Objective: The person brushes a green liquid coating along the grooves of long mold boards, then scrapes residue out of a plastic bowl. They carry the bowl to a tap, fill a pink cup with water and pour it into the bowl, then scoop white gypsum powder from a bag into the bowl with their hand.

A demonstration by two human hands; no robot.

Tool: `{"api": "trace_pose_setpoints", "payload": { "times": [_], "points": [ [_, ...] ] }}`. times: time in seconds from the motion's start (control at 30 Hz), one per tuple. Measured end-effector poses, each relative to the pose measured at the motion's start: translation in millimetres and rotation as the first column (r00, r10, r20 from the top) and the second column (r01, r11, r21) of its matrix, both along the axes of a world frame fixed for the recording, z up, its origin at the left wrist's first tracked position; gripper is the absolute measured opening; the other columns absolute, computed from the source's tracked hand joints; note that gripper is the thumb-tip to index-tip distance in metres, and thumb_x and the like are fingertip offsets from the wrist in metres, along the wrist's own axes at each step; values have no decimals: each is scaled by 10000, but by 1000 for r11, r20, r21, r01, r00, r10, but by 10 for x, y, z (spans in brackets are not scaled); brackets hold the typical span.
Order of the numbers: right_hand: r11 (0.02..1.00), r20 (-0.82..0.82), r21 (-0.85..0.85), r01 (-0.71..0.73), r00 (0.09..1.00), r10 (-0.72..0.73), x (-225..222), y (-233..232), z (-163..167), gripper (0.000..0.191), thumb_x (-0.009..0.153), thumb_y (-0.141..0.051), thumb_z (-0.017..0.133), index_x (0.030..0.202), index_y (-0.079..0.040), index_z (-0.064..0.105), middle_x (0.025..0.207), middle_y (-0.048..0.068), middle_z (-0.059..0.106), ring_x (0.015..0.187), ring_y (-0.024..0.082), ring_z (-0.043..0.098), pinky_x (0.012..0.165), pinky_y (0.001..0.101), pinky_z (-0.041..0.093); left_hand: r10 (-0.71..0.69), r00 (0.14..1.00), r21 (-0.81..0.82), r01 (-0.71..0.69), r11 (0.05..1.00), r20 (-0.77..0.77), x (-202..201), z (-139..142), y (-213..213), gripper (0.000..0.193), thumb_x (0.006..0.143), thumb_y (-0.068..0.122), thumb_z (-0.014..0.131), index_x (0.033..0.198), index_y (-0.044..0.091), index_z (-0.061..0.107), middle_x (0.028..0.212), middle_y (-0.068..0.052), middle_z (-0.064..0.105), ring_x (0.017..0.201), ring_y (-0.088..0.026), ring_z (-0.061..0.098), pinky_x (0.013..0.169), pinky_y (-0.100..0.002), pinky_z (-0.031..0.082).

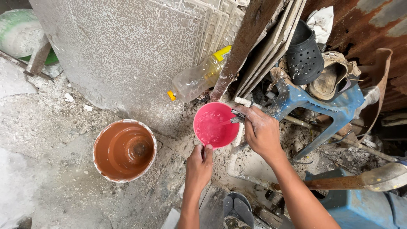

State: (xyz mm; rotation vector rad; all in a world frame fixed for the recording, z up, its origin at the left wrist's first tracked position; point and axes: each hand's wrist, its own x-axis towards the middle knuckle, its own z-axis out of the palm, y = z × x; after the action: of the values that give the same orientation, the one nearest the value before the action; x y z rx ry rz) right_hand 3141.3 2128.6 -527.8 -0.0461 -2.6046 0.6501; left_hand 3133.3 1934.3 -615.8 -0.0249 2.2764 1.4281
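Observation:
My left hand [199, 163] grips the near rim of a pink plastic bowl [215, 125] and holds it under a tap. My right hand [259, 129] is closed on the small metal tap handle [237, 116] at the end of a white pipe [235, 148]. A thin stream of water falls into the bowl, and a little water lies in its bottom. To the left, on the ground, stands a round bucket [124, 150] full of brown muddy water, apart from both hands.
A large grey slab [123, 55] and stacked tiles lean behind the bowl, with a clear plastic bottle [198, 77] against them. A blue stool frame [322, 106] holding a black clog and a worn sandal stands right. A tool handle [339, 182] lies lower right. My sandalled foot [237, 212] is below.

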Motion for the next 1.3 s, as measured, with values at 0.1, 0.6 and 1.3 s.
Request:
{"api": "trace_pose_setpoints", "payload": {
  "times": [0.1, 0.6, 1.3],
  "points": [
    [1000, 1, -9, -4, 1000, 4, -5, -5, 10, 400, 884, 44, 544, 1206, -125, 711, 794, 102, 595, 641, 315, 613, 579, 439, 463, 16, 1000, 3, -16, 1000, 22, -1, 8, -3, 370, 1011, 372, 534, 943, 17, 616, 713, -176, 691, 615, -285, 677, 611, -444, 495],
    [1000, 0, -15, 16, 1000, -16, -24, -43, 36, 368, 889, 37, 548, 1178, -120, 713, 788, 107, 591, 646, 324, 610, 584, 446, 459, 37, 999, 14, -37, 999, -9, 19, 0, 16, 376, 1014, 366, 548, 895, 11, 585, 671, -166, 660, 572, -273, 630, 586, -443, 480],
    [999, -13, 17, 29, 1000, -29, -36, -23, 1, 359, 873, 16, 558, 1172, -114, 706, 789, 111, 588, 637, 333, 608, 580, 448, 472, 27, 1000, 29, -27, 999, 8, 29, 146, 13, 373, 1007, 366, 547, 915, 8, 596, 676, -198, 676, 569, -328, 658, 581, -459, 485]
  ]
}}
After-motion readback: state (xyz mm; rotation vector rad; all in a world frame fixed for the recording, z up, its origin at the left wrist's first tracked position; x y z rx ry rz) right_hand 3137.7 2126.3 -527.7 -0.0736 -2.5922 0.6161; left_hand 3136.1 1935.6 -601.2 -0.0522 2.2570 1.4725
